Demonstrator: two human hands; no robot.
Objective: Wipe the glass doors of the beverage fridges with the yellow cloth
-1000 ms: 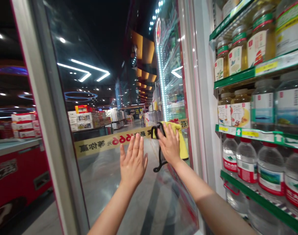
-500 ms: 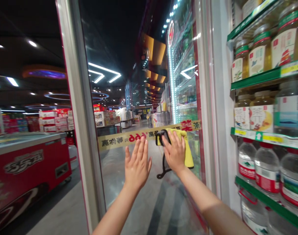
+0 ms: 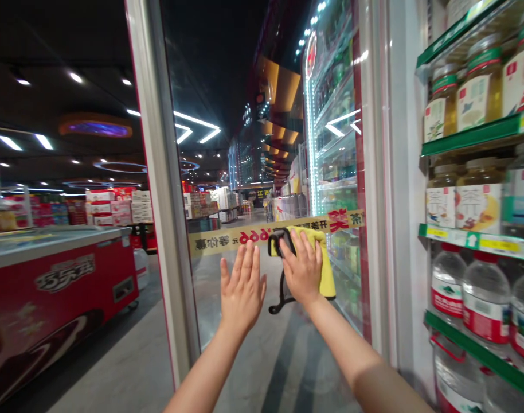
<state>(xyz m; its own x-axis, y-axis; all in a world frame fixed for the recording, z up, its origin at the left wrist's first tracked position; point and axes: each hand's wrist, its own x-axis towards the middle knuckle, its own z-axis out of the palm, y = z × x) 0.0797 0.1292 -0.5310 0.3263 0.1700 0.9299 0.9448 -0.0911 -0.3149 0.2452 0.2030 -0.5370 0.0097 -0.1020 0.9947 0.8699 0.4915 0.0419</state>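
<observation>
My right hand (image 3: 302, 267) presses a yellow cloth (image 3: 327, 269) with a black edge and a dark underside against a glass door (image 3: 240, 178). Its fingers lie over the cloth, and a black loop (image 3: 281, 289) of trim dangles to their left. Flat toward the same pane, my left hand (image 3: 242, 287) is open with nothing in it, just below a yellowish printed strip (image 3: 214, 241) across the glass. Whether the left palm touches the glass I cannot tell. The cloth's top edge overlaps the strip.
Metal door frame (image 3: 159, 172) stands to the left. Close on the right, shelves with green edges (image 3: 472, 137) carry bottled drinks (image 3: 479, 89) and water bottles (image 3: 483, 304). A red chest freezer (image 3: 94, 269) is at the left; stacked boxes (image 3: 101, 206) are behind it.
The cloth under my right hand has slid left along the strip. My left hand keeps nearly its place in view, while the door and shelves have shifted right as the camera turned.
</observation>
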